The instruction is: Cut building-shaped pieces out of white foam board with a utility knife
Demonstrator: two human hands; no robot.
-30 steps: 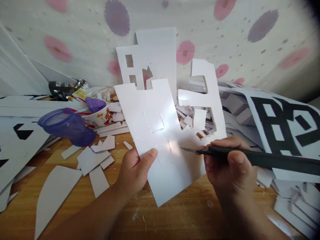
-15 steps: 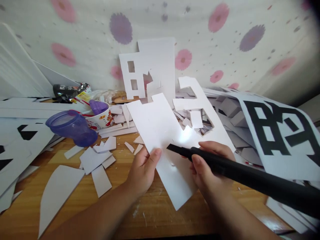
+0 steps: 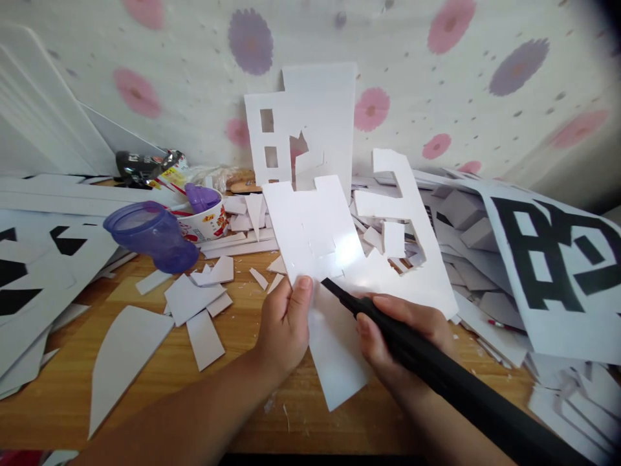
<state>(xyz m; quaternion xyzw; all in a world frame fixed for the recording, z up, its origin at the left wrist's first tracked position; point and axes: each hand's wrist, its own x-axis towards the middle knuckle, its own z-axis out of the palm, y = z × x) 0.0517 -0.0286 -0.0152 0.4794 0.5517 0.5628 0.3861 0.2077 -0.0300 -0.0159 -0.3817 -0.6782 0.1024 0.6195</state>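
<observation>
A cut white foam board with stepped edges and a hooked arm on its right is tilted up above the table. My left hand grips its left edge, thumb on the front face and fingers mostly hidden behind. My right hand is closed around a long black knife with a narrow slanted blade. The blade tip is at the board's face, close to my left thumb; whether it touches I cannot tell. Thin slit lines show on the board above the blade.
Another cut board leans against the flowered wall covering. To the left are a purple cup, a paper tub and foam scraps. At right, a sheet with black shapes lies over stacked offcuts. Wooden table underneath.
The view has shifted, so the surroundings sit farther right. The board is turned a little and its slit lines show more clearly. The knife now slopes more steeply. Both grips stay the same.
</observation>
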